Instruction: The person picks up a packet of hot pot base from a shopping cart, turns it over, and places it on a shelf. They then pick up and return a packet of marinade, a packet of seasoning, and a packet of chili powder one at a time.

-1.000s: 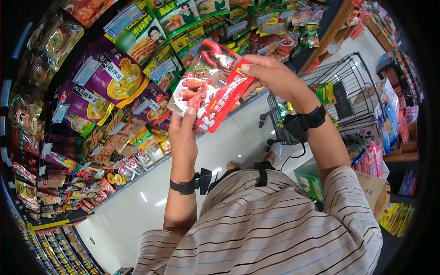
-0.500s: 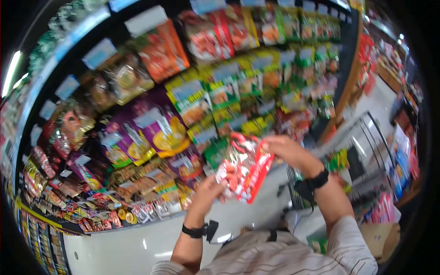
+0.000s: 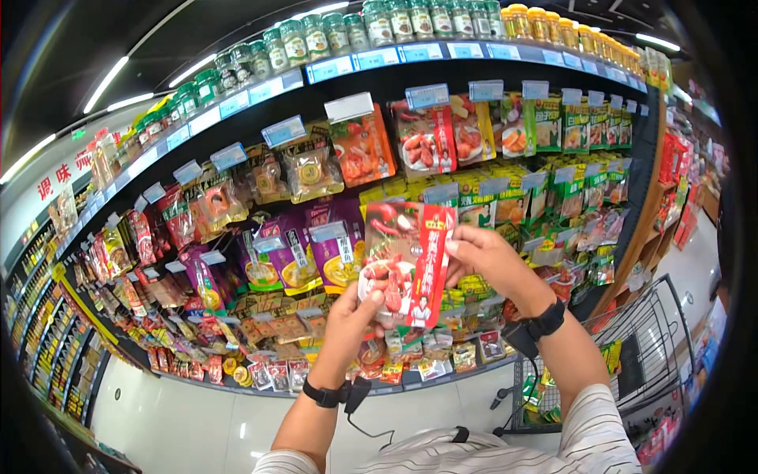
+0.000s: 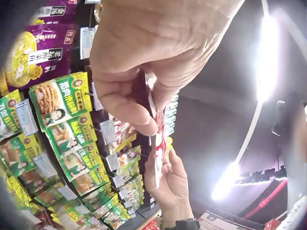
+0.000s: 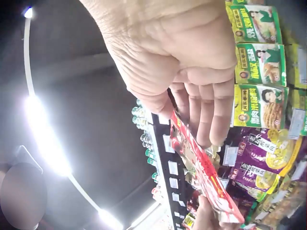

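A red marinade packet with chicken wings and chillies pictured on it is held up before the shelf in the head view, its printed face toward me. My left hand pinches its lower left corner, thumb on the front. At the right edge, my right hand grips it between thumb and fingers. The left wrist view shows the packet nearly edge-on under the left hand. In the right wrist view the packet slants down from the right hand.
Rows of hanging seasoning packets, among them purple ones and green ones, fill the rack behind. Jars with green lids line the top shelf. A wire shopping cart stands at the right on the pale tiled floor.
The head view has tilted up, bringing the top shelf and jars into sight. Both hands keep hold of the marinade packet, which now appears more upright against the rack.
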`<control>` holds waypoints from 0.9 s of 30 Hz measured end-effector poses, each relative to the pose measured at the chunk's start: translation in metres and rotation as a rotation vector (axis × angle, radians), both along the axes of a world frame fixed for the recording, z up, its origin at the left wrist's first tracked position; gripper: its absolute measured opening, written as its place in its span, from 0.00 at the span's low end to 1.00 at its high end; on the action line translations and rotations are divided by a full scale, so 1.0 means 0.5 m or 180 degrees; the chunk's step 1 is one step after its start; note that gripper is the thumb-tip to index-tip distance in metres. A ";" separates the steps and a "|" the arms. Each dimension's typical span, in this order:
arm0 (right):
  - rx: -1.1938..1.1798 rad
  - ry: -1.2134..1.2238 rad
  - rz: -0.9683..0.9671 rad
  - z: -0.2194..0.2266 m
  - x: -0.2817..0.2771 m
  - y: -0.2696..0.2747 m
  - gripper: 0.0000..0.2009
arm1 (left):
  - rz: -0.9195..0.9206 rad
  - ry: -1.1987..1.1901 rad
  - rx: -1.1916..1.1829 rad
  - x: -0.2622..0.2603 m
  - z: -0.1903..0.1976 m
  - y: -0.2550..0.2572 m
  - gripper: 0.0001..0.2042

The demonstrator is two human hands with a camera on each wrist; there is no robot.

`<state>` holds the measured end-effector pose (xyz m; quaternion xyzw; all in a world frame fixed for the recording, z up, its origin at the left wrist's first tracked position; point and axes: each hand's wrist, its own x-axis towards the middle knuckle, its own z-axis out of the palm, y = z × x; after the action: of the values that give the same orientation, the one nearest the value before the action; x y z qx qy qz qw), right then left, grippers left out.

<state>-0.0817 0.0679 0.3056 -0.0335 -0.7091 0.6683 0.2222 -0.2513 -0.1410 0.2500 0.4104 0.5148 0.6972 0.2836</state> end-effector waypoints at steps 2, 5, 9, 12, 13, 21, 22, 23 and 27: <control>0.0233 0.0106 -0.0145 0.001 -0.002 -0.001 0.13 | 0.0023 0.0070 0.0039 0.017 0.014 -0.002 0.15; 0.0344 0.0279 -0.0160 0.003 0.015 -0.010 0.15 | 0.0037 0.0129 0.0006 0.034 0.004 0.002 0.15; 0.0233 0.0287 0.0002 -0.004 0.050 -0.006 0.18 | -0.0036 0.0041 -0.0087 0.046 -0.033 0.020 0.15; 0.0323 0.0289 -0.0114 -0.008 0.072 0.005 0.18 | 0.0004 0.0024 -0.0141 0.073 -0.028 0.032 0.15; 0.0288 0.0302 -0.0143 -0.014 0.072 0.013 0.18 | -0.0041 0.0029 -0.0149 0.079 -0.026 0.034 0.16; -0.0081 0.0442 -0.0258 -0.041 0.090 0.049 0.15 | -0.0027 0.0082 -0.0075 0.114 -0.032 0.048 0.15; -0.0094 0.0447 -0.0230 -0.045 0.092 0.053 0.15 | -0.0004 0.0090 -0.0103 0.119 -0.032 0.050 0.15; -0.0105 0.0453 -0.0209 -0.048 0.095 0.055 0.15 | 0.0012 0.0097 -0.0128 0.122 -0.033 0.049 0.15; -0.0198 0.0490 -0.0166 -0.053 0.103 0.060 0.15 | 0.0056 0.0136 -0.0218 0.132 -0.037 0.055 0.14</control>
<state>-0.0300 0.0980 0.2789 -0.0073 -0.6678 0.6846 0.2922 -0.1855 -0.1134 0.2316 0.4108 0.5479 0.6727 0.2802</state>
